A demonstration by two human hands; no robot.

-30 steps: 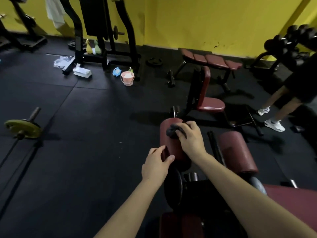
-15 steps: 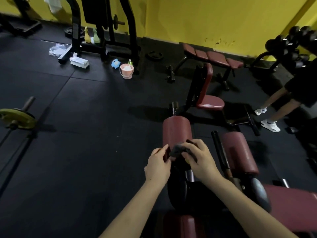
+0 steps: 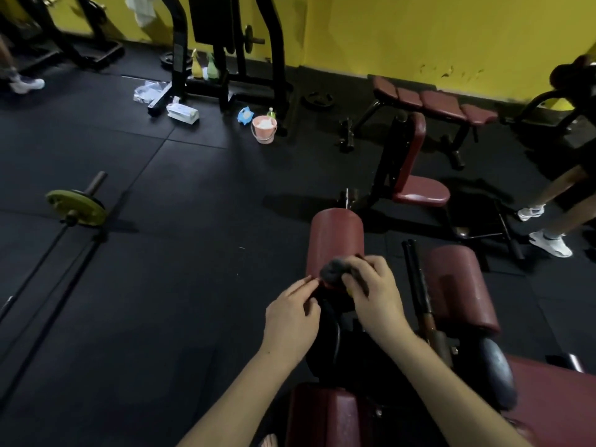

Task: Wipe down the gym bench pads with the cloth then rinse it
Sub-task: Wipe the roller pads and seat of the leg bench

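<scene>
A dark grey cloth [image 3: 332, 271] is bunched against the near end of a maroon roller pad [image 3: 335, 240] on the bench in front of me. My right hand [image 3: 374, 291] grips the cloth from the right. My left hand [image 3: 293, 314] is just left of it, fingertips touching the pad's near edge beside the cloth. A second maroon roller pad [image 3: 458, 288] lies to the right, past a black bar. A flat maroon bench pad [image 3: 554, 401] fills the lower right corner. A pink bucket [image 3: 264, 129] stands on the floor farther back.
A barbell with a yellow plate [image 3: 77, 208] lies on the black floor at left. A maroon seat [image 3: 419, 191] and a long bench [image 3: 432, 104] stand beyond. A person's legs in white shoes [image 3: 548, 243] are at right. Spray bottles [image 3: 209, 67] sit by a black machine frame.
My right hand has drawn the cloth from the far part of the roller pad back to its near end. My left hand shifted in beside the cloth.
</scene>
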